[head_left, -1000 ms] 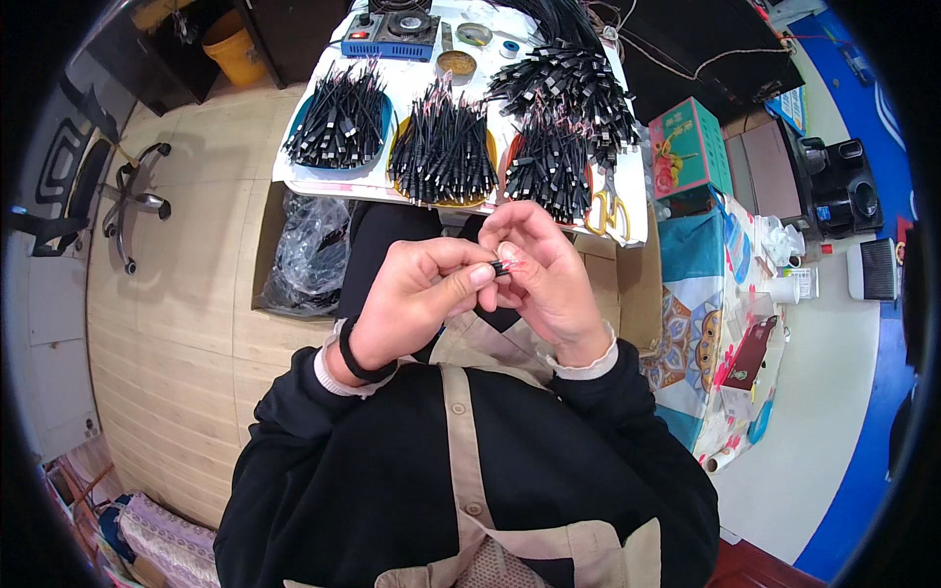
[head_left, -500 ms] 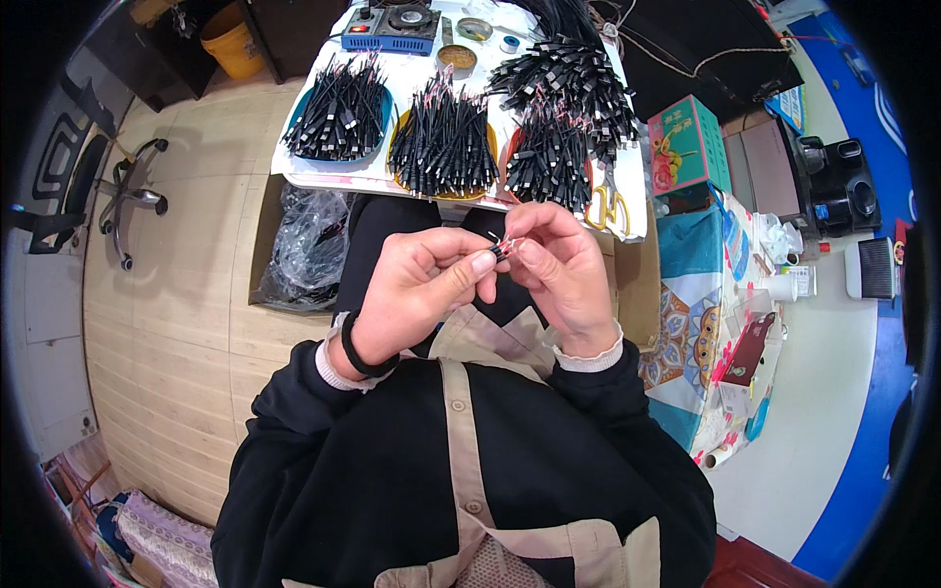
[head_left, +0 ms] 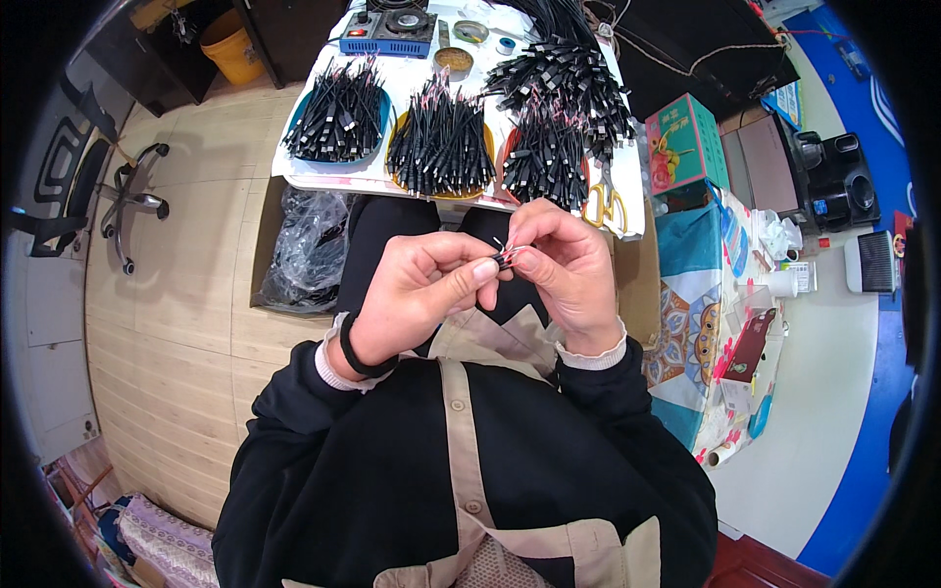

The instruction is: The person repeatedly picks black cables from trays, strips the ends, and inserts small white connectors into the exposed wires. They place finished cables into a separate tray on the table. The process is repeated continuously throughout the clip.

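Observation:
Above my lap, my left hand (head_left: 427,282) pinches a small bundle of black cables (head_left: 503,259) between thumb and fingers. Thin red and white wire ends stick out of it to the right. The thumb and forefinger of my right hand (head_left: 563,272) close on those bared wire ends. Beyond my hands, on the white table (head_left: 323,179), three trays hold piles of short black cables: one pile in a blue tray (head_left: 338,116), one in a yellow tray (head_left: 439,147), one in a red tray (head_left: 545,162). Another heap of black cables (head_left: 564,78) lies behind them.
Yellow-handled scissors (head_left: 606,208) rest at the table's right front corner. A blue soldering pot (head_left: 388,35) and a round tin (head_left: 454,63) stand at the back. A box with a plastic bag (head_left: 304,245) sits below left; a green carton (head_left: 686,147) stands right.
My right fingers have shifted slightly on the wire ends. Both hands stay in nearly the same place, still holding the cable bundle.

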